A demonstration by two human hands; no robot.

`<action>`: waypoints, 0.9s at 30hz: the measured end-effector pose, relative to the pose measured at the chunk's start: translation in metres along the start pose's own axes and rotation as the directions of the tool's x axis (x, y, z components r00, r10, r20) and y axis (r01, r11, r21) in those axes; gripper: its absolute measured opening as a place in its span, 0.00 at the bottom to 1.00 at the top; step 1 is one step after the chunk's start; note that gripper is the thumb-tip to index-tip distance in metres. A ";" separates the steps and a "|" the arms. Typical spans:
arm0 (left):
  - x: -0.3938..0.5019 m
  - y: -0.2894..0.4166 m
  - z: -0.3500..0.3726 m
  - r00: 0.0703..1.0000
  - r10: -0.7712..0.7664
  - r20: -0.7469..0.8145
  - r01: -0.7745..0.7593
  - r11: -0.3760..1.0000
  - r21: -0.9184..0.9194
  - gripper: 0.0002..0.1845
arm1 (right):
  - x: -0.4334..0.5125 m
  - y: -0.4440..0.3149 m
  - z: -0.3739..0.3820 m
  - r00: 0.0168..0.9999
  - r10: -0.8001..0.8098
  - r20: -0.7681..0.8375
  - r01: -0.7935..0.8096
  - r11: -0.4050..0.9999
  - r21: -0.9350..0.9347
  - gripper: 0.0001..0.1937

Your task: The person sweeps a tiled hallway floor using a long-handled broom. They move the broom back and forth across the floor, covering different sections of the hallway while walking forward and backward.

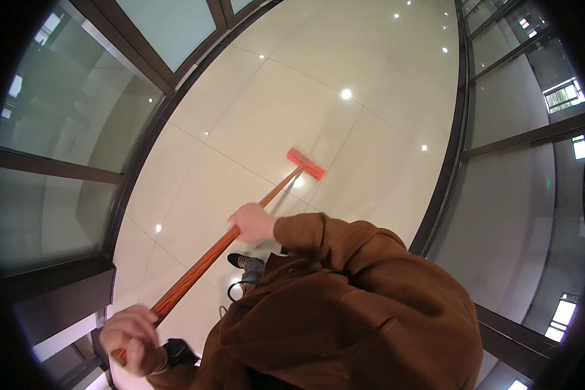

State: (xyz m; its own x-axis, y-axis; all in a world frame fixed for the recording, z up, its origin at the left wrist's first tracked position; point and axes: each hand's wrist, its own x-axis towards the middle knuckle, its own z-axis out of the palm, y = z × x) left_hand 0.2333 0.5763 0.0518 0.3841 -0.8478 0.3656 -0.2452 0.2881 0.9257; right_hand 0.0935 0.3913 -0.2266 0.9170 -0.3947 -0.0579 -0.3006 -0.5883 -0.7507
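Note:
A push broom with a long wooden handle (195,275) and a pinkish-red head (306,163) slants across the view, its head on the glossy tiled floor (292,107). My left hand (130,339) grips the handle near its top end, at the lower left. Farther down the handle, my right hand (251,223) is closed around it. Brown coat sleeves cover both arms, and something black is around my left wrist. One dark shoe (236,260) shows below the handle. The broom's bristles are hard to make out.
Glass panels in dark brown frames (151,44) line the left side. Along the right runs another glazed wall (507,195) with a dark sill. Beige tiles stretch ahead between them, with bright light reflections on their surface.

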 end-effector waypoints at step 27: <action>0.032 0.046 -0.034 0.798 0.164 0.580 -0.256 0.963 0.081 0.13 | -0.010 -0.034 -0.003 0.988 -0.075 0.136 0.068 0.996 0.052 0.12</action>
State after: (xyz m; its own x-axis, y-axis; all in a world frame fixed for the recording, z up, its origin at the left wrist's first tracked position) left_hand 0.2642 0.5776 0.1097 -0.2495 -0.8877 0.3870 -0.4066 0.4588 0.7901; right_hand 0.0936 0.4134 -0.1984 0.9640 -0.2501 -0.0907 -0.2235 -0.5766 -0.7859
